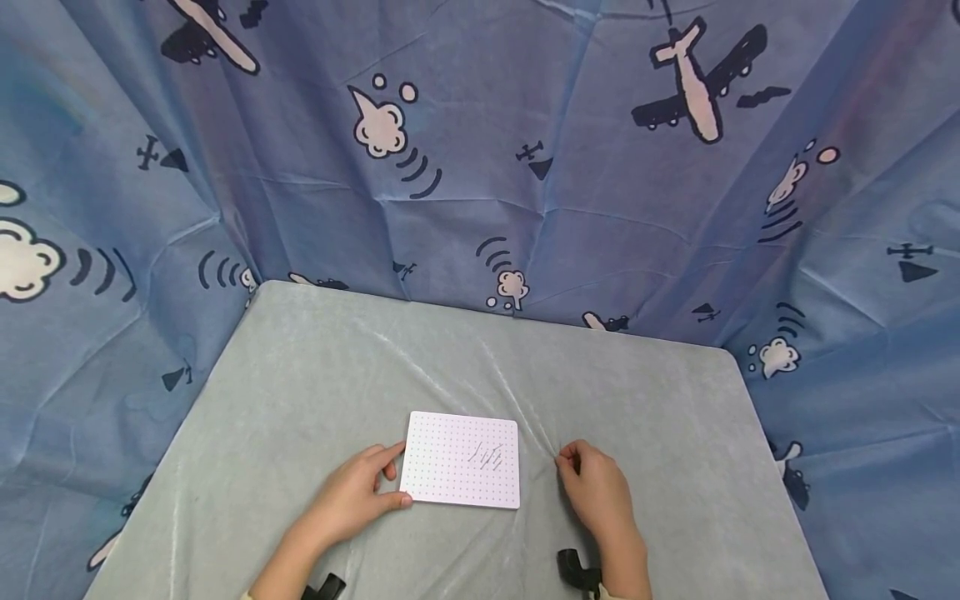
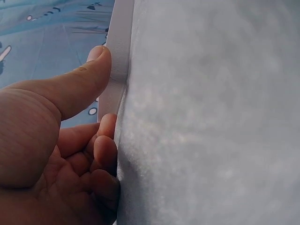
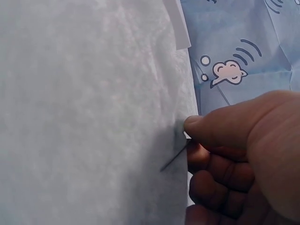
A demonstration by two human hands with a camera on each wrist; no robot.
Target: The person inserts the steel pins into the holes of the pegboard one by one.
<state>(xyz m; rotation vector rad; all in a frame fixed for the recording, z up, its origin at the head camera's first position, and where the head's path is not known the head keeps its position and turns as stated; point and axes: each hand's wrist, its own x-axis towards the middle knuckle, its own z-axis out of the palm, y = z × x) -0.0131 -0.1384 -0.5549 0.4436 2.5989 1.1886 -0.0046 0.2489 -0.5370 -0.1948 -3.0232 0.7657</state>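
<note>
A white pegboard (image 1: 442,458) with a grid of small dots lies flat on the grey cloth. Several thin dark pins (image 1: 487,456) show on its right half, most of them slanting. My left hand (image 1: 356,492) holds the board by its near left corner, index finger at the left edge and thumb (image 2: 96,70) at the corner; its other fingers curl below. To the right of the board, low over the cloth, my right hand (image 1: 600,487) pinches a thin dark pin (image 3: 174,157) between thumb and index finger. The pin's free end sticks out past the fingertips.
A grey cloth (image 1: 322,358) with creases covers the table. Blue curtains (image 1: 465,167) printed with planes and clouds hang behind it and along both sides. Black wrist mounts (image 1: 577,571) sit at both wrists.
</note>
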